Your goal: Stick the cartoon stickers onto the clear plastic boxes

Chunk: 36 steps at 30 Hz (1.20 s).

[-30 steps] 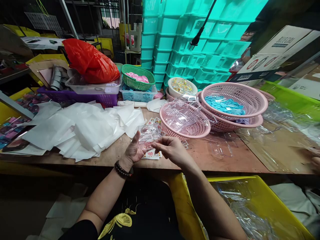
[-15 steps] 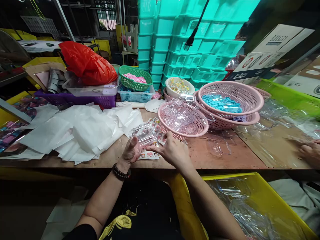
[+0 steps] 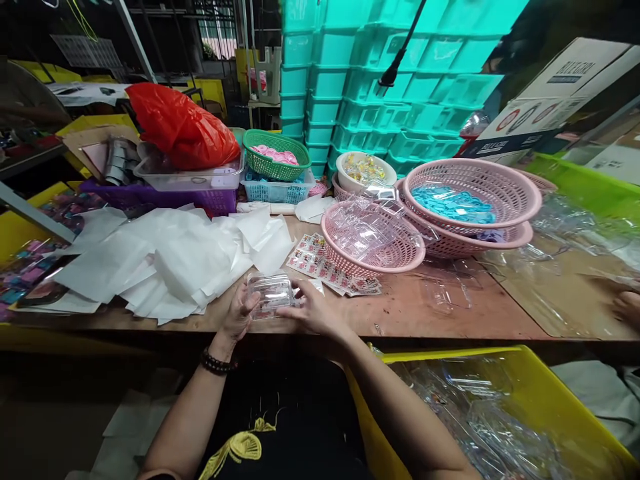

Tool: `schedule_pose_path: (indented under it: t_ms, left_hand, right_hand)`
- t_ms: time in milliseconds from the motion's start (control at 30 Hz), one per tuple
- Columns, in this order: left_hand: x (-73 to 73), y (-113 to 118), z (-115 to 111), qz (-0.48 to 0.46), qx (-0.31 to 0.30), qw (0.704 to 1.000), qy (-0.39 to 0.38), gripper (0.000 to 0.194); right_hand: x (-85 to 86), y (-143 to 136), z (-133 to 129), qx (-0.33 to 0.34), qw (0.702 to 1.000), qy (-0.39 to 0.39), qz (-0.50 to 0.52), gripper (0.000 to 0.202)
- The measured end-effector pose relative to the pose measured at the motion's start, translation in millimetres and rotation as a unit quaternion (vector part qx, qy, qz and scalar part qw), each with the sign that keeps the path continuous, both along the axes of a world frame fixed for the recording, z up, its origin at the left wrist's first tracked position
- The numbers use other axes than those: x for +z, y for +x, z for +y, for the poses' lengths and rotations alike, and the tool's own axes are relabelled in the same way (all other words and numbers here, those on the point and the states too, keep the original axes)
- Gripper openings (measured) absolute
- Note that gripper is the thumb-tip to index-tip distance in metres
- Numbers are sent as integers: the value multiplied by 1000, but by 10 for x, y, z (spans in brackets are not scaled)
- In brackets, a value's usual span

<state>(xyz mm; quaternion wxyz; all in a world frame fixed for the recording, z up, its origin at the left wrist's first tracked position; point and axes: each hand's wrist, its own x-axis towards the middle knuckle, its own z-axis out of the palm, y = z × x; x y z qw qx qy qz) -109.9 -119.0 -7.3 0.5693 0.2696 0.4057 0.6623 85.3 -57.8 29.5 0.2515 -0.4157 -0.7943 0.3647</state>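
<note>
A small clear plastic box point(image 3: 271, 293) is held between my two hands above the table's front edge. My left hand point(image 3: 240, 311) is closed around its left side, thumb on the near face. On the right side, my right hand point(image 3: 311, 307) grips the box with thumb and fingers. Just beyond lie printed sticker sheets point(image 3: 327, 267), partly under a pink basket point(image 3: 373, 240) full of clear plastic pieces. To the left spreads a heap of white paper sheets point(image 3: 175, 260).
Pink baskets with blue pieces point(image 3: 455, 203) stand at the right, a white bowl point(image 3: 365, 170) behind. Below the edge sits a yellow bin point(image 3: 560, 387) of clear plastic. A red bag point(image 3: 183, 127) and teal crates point(image 3: 370, 87) are at the back. Another person's hand point(image 3: 627, 307) is far right.
The clear box has moved left and nearer to me. My right hand has shifted from pointing at its near corner to gripping its right side, uncovering more of the sticker sheets.
</note>
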Motion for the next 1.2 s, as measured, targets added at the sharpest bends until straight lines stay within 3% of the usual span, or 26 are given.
schedule_pose_path:
  t_ms: [67, 133, 200, 267, 400, 567, 633, 733, 800, 867, 967, 1067, 1200]
  left_hand:
    - [-52, -109, 1, -7, 35, 999, -4, 59]
    - [-79, -214, 17, -8, 72, 997, -8, 58]
    - [-93, -281, 38, 3, 90, 996, -16, 58]
    - [-106, -292, 61, 18, 81, 996, -20, 59]
    - [-143, -225, 121, 62, 37, 997, 3, 64]
    - [-115, -247, 180, 230, -80, 970, 14, 71]
    - [-40, -265, 146, 348, -44, 936, -5, 72]
    - [166, -195, 6, 468, 78, 880, 19, 74]
    - [341, -59, -99, 424, 63, 898, 97, 81]
    - [502, 115, -159, 325, -48, 935, 135, 92]
    - [640, 339, -138, 235, -150, 959, 48, 76]
    - [647, 440, -75, 198, -164, 966, 13, 60]
    - [568, 480, -29, 190, -152, 970, 25, 49]
  right_hand:
    - [41, 69, 127, -32, 995, 59, -72, 45]
    - [89, 98, 245, -54, 979, 92, -175, 48]
    - [123, 73, 324, -40, 964, 71, -254, 59]
    - [157, 40, 359, -32, 959, 36, -281, 55]
    - [341, 209, 342, -69, 956, -10, -286, 9]
    - [751, 790, 188, -104, 970, -44, -217, 19]
    - [869, 914, 88, -77, 983, -70, -152, 24]
    - [949, 888, -56, -28, 990, -94, -103, 25]
    - [967, 784, -132, -4, 991, -86, -99, 24]
    - [982, 676, -193, 26, 990, -80, -110, 23]
    - [992, 578, -257, 55, 989, -57, -125, 15]
    - [942, 536, -297, 19, 996, 31, -80, 23]
    - [770, 470, -324, -41, 989, 144, -15, 15]
